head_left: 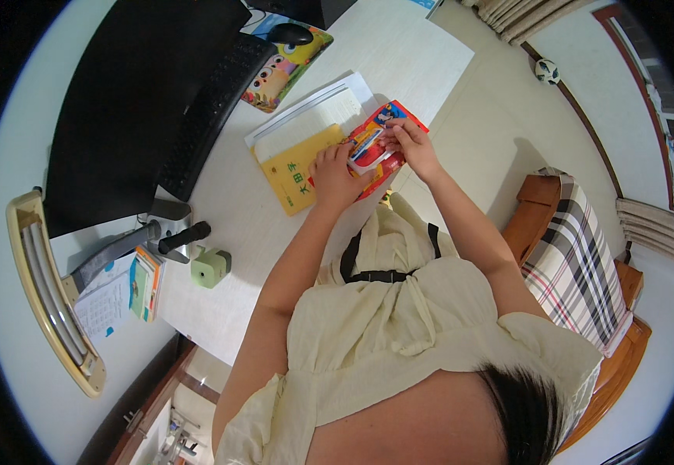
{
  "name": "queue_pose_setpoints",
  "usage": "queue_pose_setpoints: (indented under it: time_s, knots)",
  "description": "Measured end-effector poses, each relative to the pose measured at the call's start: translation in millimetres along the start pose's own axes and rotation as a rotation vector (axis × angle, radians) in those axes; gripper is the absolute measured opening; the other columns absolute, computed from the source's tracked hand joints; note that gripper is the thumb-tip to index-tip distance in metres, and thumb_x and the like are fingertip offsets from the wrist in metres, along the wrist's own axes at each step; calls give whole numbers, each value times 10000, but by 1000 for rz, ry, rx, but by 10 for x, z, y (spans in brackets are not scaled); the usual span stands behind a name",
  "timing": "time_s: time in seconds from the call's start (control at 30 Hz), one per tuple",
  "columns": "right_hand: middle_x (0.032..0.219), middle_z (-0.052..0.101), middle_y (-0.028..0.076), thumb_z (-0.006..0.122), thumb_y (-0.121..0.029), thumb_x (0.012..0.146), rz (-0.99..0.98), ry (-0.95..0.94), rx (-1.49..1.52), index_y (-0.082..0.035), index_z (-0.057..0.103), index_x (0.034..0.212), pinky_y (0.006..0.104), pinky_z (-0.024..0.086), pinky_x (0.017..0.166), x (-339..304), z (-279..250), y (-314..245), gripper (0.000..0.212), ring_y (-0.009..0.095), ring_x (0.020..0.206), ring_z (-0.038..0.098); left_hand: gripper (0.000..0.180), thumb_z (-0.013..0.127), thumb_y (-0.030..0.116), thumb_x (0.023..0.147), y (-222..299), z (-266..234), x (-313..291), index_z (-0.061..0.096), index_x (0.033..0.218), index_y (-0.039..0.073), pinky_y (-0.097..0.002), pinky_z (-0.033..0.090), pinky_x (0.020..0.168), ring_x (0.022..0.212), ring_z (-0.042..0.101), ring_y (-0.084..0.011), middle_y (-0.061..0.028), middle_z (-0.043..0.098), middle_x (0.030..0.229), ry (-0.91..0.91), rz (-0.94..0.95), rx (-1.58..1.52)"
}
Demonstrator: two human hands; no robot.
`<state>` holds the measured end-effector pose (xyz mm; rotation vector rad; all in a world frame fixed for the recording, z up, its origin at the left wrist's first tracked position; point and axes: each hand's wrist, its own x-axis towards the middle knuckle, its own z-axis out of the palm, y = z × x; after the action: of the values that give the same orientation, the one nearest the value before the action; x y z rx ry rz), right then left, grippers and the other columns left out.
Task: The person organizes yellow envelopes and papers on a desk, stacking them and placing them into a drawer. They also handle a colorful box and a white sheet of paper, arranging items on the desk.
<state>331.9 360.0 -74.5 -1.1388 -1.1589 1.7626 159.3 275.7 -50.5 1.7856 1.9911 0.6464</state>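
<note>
My left hand (332, 175) and my right hand (412, 144) both grip a small red, white and blue card packet (367, 151) held just above the desk. Under it lies a larger red picture book (390, 113) with cartoon art. My left hand rests partly on a yellow booklet (297, 172) beside it. A white notebook (310, 115) lies beyond the yellow booklet. All of this sits on a white desk (399, 54).
A black monitor (128, 101) and black keyboard (213, 108) stand to the left, with a mouse (290, 33) on a colourful cartoon pad (287, 66). A green pencil sharpener (211, 268) and small books (145, 283) sit nearer. A plaid-cushioned wooden chair (577, 256) is at the right.
</note>
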Motion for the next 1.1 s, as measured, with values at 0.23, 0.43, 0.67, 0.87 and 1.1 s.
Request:
queue_pose_setpoints:
  time_s: [0.23, 0.43, 0.67, 0.87, 1.1]
  knots:
    - [975, 583, 91, 539, -67, 845, -175, 176, -548, -7, 556, 1009, 269, 490, 699, -373, 10, 178, 175, 163, 800, 592, 344, 635, 202, 764, -178, 101, 205, 556, 1078, 87, -387, 387, 841, 992, 494, -287, -88, 570, 1010, -16, -310, -355]
    - [1035, 540, 110, 629, -127, 769, -152, 295, -854, -38, 622, 981, 313, 484, 744, -422, 271, 5, 231, 233, 827, 585, 204, 576, 150, 781, -56, 65, 289, 607, 980, 116, -425, 340, 939, 1147, 417, -278, -70, 467, 1223, 215, 264, 80]
    - [1045, 538, 101, 656, -121, 724, -202, 365, -891, -71, 658, 916, 338, 457, 808, -321, 328, 191, 198, 270, 971, 519, 128, 558, 187, 783, 113, -11, 343, 643, 878, 168, -530, 176, 1044, 1333, 185, -253, 33, 297, 1416, 36, 495, 303]
    - [1045, 511, 107, 667, -74, 723, -283, 355, -865, -55, 651, 894, 284, 494, 691, -285, 267, 294, 173, 188, 772, 570, 87, 584, 190, 757, 169, -60, 425, 659, 754, 146, -548, 134, 1050, 1342, 167, -252, 52, 290, 1424, 38, 512, 241]
    - [1035, 530, 106, 645, -81, 710, -247, 355, -828, -52, 661, 876, 328, 449, 803, -275, 259, 317, 169, 261, 929, 519, 108, 591, 173, 742, 233, 71, 395, 632, 653, 127, -557, 103, 1049, 1329, 203, -216, 67, 320, 1412, 86, 494, 271]
